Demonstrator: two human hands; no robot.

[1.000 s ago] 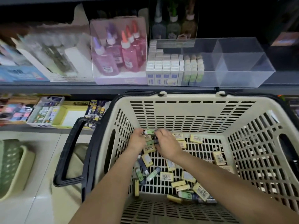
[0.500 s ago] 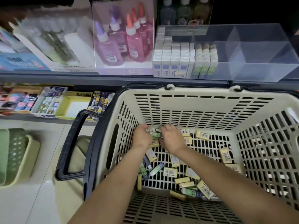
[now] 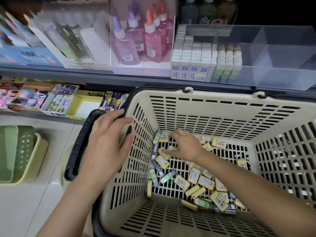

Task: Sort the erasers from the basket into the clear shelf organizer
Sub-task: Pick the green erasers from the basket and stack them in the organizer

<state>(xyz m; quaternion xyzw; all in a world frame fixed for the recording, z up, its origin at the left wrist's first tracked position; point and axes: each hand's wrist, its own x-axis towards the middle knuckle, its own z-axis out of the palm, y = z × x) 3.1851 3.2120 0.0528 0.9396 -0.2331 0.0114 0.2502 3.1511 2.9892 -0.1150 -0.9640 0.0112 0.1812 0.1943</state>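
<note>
The cream slotted basket point(image 3: 222, 97) holds several yellow erasers point(image 3: 203, 182) and green-sleeved erasers point(image 3: 168, 176) scattered on its floor. My right hand point(image 3: 187, 146) is deep in the basket's far left corner, fingers pinched on a green-sleeved eraser point(image 3: 173, 148). My left hand point(image 3: 109, 135) is outside the basket's floor, spread open over the left rim beside the black handle point(image 3: 77, 147), holding nothing. The clear shelf organizer point(image 3: 277, 65) stands on the shelf above, with white erasers point(image 3: 191, 65) and green erasers point(image 3: 227, 65) in its left part; its right compartments look bare.
Pink and purple glue bottles point(image 3: 147, 40) stand in a box left of the organizer. Open stationery boxes point(image 3: 59, 101) line the lower shelf. Stacked green baskets point(image 3: 18, 151) sit on the pale floor at left.
My left hand has come up out of the basket to its left rim and opened. My right hand stays among the erasers in the far left corner. The view has shifted slightly.
</note>
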